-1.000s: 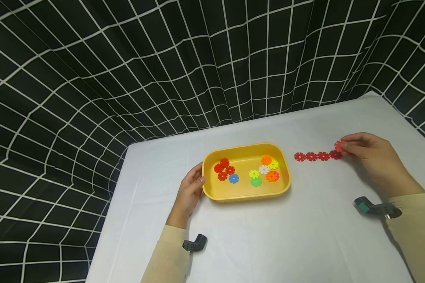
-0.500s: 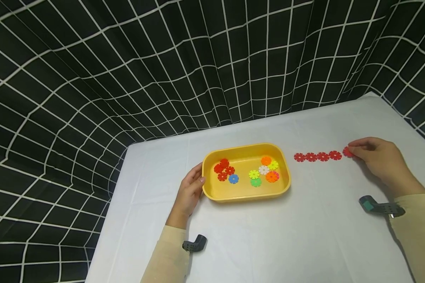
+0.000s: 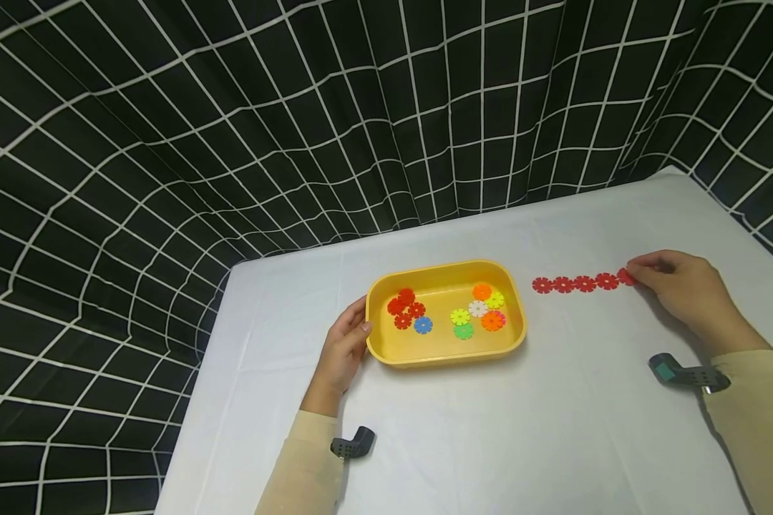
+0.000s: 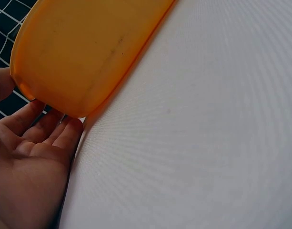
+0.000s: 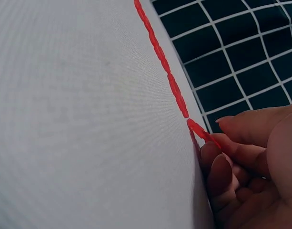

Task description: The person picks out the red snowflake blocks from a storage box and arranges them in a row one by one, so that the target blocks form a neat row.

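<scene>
Left hand (image 3: 340,352) grips yellow tray (image 3: 434,346); right hand (image 3: 683,297) pinches tilted red disc (image 5: 198,129) at end of red row (image 3: 580,284).

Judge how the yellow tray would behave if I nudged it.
The yellow tray would probably slide rather than tip, since it is low and wide. It looks like smooth, thin plastic, so likely stiff and light. The discs inside are flat, so they might skid.

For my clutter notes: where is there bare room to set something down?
White cloth tabletop: widest bare patch between the two beige sleeves, nearer than the yellow oblong plastic tray; narrower one between left sleeve and table's left edge. Crowded: inside the tray, among the multicoloured notched plastic discs, and at the row of red discs by the right grip.
</scene>
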Demonstrator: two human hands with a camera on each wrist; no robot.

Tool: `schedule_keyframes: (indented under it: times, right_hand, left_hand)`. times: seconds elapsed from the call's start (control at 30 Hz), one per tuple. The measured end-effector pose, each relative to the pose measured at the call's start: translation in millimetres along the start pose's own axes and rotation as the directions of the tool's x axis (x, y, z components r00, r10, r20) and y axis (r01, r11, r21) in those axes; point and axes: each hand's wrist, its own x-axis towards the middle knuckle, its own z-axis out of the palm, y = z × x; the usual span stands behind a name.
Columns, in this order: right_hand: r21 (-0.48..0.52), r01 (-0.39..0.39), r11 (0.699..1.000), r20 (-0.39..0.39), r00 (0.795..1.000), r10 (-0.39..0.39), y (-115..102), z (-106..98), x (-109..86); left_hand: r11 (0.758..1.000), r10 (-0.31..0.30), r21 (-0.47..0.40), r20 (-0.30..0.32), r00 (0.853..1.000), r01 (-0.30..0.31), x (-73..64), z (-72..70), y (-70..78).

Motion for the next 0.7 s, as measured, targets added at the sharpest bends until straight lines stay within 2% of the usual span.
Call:
schedule_keyframes:
  times: [0.3, 0.7]
  right_hand:
    - [0.025, -0.022, 0.999, 0.005, 1.000, 0.022, -2.0, -1.6, -0.9]
    - [0.046, -0.028, 0.999, -0.043, 0.999, 0.030, -2.3, -1.5, -2.9]
  left_hand:
    - [1.000, 0.000, -0.007, 0.006, 1.000, 0.000, 0.3, -1.0, -1.1]
    - [1.000, -0.003, -0.011, 0.003, 1.000, 0.003, -0.2, 0.4, 0.5]
